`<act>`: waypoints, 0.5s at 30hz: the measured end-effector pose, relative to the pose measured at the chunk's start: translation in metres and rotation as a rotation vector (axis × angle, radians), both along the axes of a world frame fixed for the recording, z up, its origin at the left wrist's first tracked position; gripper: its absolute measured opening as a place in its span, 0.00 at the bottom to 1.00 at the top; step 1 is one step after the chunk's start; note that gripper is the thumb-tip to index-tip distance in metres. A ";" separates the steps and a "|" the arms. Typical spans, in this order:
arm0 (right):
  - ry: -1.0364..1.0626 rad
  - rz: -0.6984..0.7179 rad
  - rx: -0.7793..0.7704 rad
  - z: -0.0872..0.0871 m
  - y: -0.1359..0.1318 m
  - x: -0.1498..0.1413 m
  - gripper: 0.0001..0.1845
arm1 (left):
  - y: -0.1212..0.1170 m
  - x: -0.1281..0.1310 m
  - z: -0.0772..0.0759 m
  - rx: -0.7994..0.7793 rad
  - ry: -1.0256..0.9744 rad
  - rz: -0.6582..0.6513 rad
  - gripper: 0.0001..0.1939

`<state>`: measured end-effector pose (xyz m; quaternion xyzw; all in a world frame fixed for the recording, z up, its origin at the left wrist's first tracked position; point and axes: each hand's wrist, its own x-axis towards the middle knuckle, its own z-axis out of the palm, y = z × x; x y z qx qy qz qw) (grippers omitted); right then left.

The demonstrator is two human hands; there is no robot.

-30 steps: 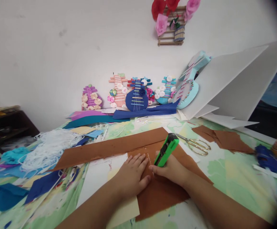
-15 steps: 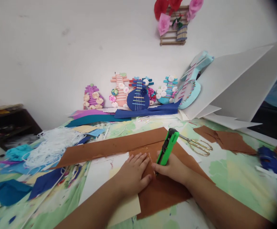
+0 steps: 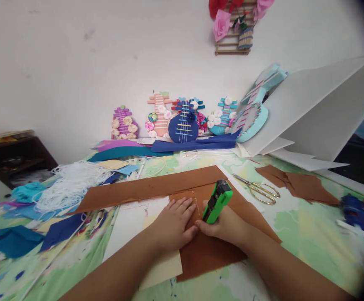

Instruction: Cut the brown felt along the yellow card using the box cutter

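Observation:
My right hand is closed around a green and black utility knife, held tilted over a brown sheet. Its blade tip is hidden behind the hand. Flat on the same sheet, my left hand lies with its fingers stretched out, just left of a pale dashed line. The two thumbs nearly touch. Under the brown sheet are white paper and a cream sheet. A long brown strip runs across behind my hands.
Gold-handled scissors lie right of the sheet, near brown scraps. A white cord heap and blue pieces are on the left. Decorated lute-shaped crafts lean on the wall. White boards stand at right.
The utility knife first moved slightly toward me along the dashed line, then tipped lower with my right hand. My left hand stays flat on the sheet. The camera view has shifted a little.

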<state>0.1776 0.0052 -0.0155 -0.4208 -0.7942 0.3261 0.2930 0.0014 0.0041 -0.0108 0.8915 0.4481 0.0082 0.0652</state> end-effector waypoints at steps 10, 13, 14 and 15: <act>0.052 -0.014 -0.038 -0.007 0.006 0.005 0.16 | -0.002 0.003 0.002 0.015 0.022 0.014 0.29; 0.033 0.001 -0.040 -0.006 0.006 0.006 0.16 | -0.001 0.003 0.002 0.019 0.025 0.018 0.29; 0.027 0.004 -0.038 -0.006 0.006 0.006 0.17 | -0.001 0.003 0.001 0.019 0.025 0.019 0.29; 0.021 0.007 -0.037 -0.006 0.006 0.006 0.17 | -0.001 0.003 0.001 0.020 0.025 0.021 0.29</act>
